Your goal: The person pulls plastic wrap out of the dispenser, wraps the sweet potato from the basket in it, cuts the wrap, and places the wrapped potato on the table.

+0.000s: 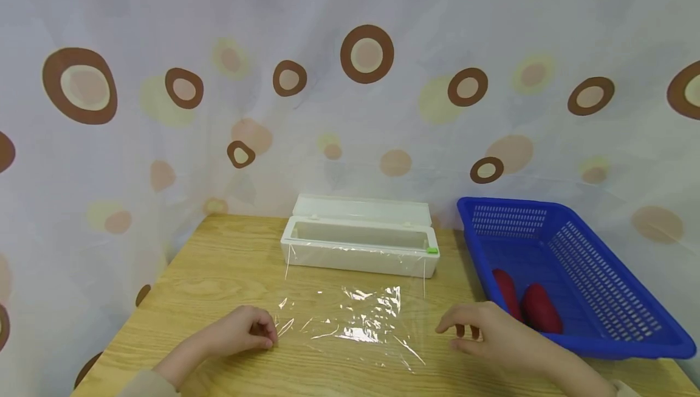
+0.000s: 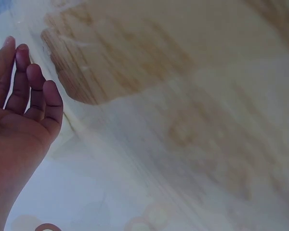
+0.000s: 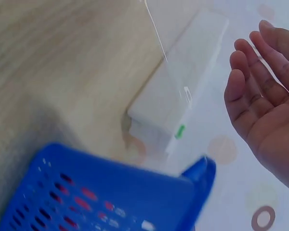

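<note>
A sheet of clear plastic wrap (image 1: 355, 318) stretches from the front of a white wrap dispenser box (image 1: 355, 260) toward the near side of the wooden table. My left hand (image 1: 240, 330) is at the wrap's left edge, fingers loosely bent and thumb close beneath them. Beyond the right edge, my right hand (image 1: 492, 333) hovers with a gap between thumb and fingers and nothing in it. Both hands, left (image 2: 26, 106) and right (image 3: 269, 91), show relaxed fingers in the wrist views. The dispenser's lid (image 1: 361, 208) stands raised at the back; a green slider (image 1: 432, 250) sits at its right end.
At the right stands a blue plastic basket (image 1: 618, 343), its near left side close to my right hand. Two dark red oblong things (image 1: 541, 309) lie inside it. A curtain (image 1: 328, 111) with ring patterns hangs behind the wooden table (image 1: 219, 263).
</note>
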The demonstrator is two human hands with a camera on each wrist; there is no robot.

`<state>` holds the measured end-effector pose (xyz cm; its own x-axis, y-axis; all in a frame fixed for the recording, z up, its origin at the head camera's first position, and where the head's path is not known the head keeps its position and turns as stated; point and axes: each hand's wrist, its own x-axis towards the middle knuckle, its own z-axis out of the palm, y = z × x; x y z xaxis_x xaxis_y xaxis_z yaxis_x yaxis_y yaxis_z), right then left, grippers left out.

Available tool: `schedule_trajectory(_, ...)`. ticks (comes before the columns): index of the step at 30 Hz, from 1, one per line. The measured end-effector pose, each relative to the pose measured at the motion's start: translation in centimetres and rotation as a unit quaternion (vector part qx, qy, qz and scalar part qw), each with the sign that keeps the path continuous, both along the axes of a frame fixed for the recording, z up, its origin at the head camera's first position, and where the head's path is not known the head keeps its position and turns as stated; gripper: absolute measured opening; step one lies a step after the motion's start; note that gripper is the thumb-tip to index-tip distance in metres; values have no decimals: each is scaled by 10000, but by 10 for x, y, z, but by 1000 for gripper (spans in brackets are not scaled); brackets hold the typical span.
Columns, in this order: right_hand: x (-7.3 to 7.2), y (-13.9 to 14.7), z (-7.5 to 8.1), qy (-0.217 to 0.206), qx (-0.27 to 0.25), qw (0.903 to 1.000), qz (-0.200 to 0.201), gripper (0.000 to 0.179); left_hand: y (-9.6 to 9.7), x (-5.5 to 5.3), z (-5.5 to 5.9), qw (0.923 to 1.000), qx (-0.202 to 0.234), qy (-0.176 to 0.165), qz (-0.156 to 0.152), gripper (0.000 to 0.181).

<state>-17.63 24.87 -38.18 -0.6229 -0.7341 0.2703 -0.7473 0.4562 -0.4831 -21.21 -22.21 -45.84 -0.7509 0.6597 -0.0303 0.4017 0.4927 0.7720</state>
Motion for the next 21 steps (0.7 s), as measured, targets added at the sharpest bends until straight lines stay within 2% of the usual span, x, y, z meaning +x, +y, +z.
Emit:
schedule_trajectory(5,-4,16,18,425,-171,9983,-347,26,-1,1,-1,9999,99,-32,-32,6)
schedule_trajectory(9,-7,29,27,848,-257,9934,-722,35,-1,1,0,9999,125,-9,-74,6)
schedule_trajectory(14,-8,45,35,981,-190,9865,-1298,35,-2,2,1,9999,122,-44,-72,5)
schedule_trajectory(21,-14,69,38,1305,73,9673,-2172,33,-3,2,1,9997,201,-156,43,6)
